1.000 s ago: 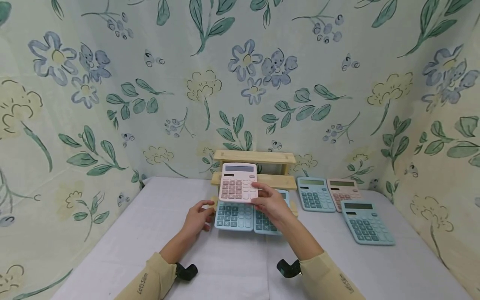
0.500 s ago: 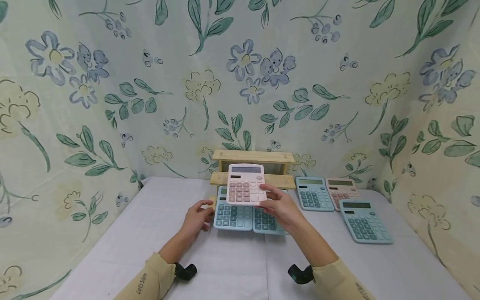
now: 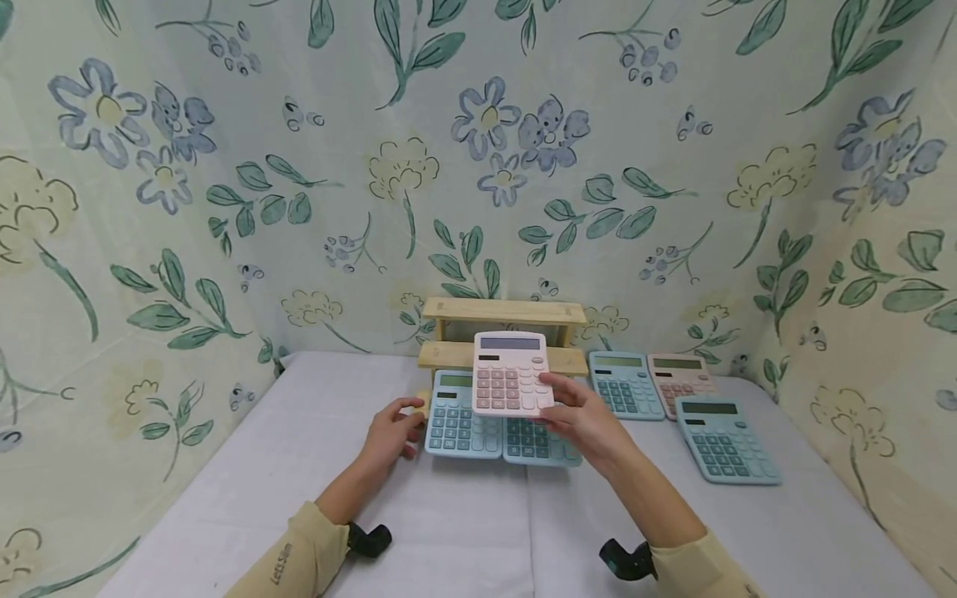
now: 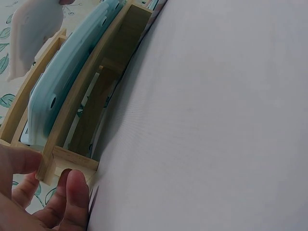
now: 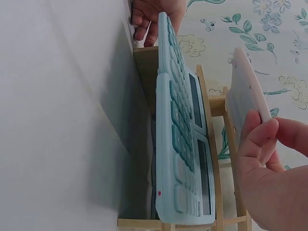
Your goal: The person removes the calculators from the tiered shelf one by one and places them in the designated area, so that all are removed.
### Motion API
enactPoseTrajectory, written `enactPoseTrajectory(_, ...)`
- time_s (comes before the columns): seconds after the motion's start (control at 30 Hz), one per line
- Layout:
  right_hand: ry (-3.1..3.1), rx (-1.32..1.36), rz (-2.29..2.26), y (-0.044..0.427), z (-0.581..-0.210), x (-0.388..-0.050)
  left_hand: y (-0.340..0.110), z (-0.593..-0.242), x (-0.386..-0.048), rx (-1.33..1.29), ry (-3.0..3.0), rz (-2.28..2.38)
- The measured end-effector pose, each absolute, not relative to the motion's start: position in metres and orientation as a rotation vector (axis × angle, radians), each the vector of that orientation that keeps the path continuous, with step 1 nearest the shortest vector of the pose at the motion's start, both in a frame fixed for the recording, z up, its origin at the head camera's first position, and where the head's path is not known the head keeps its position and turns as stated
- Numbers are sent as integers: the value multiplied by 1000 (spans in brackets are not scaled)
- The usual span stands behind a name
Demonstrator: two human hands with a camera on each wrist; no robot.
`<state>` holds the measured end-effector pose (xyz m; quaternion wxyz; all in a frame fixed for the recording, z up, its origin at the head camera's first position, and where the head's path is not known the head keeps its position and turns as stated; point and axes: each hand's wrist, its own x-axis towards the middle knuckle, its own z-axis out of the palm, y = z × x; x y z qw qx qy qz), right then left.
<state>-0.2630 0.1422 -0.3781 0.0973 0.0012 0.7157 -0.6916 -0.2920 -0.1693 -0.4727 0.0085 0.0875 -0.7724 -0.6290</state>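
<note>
My right hand (image 3: 586,422) pinches a pink calculator (image 3: 510,375) by its lower right edge, between thumb and fingers. In the head view it is in front of the middle of a tiered wooden rack (image 3: 504,311), its display at the top. The right wrist view shows this calculator (image 5: 244,91) edge-on, apart from the rack. Two blue calculators (image 3: 458,428) lean side by side on the rack's lower tier; the pink one hides part of both. My left hand (image 3: 389,430) grips the rack's left end, thumb and fingers about its wooden corner (image 4: 45,166) in the left wrist view.
Right of the rack, a blue calculator (image 3: 626,386) and a pink calculator (image 3: 682,378) stand side by side. Nearer lies another blue calculator (image 3: 727,442), slightly turned. A white cloth (image 3: 478,531) covers the table, with a floral curtain (image 3: 336,124) behind and at both sides.
My right hand has moved the pink calculator to the right and slightly down, from before the left blue calculator to the rack's middle. My left hand stays at the rack's end.
</note>
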Motion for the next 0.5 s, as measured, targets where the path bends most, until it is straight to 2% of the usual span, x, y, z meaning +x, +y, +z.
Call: enactPoseTrajectory(0.5,2158,-23,-2032,181,-378,-248,-170,-473,-292,299,-2417,-1951)
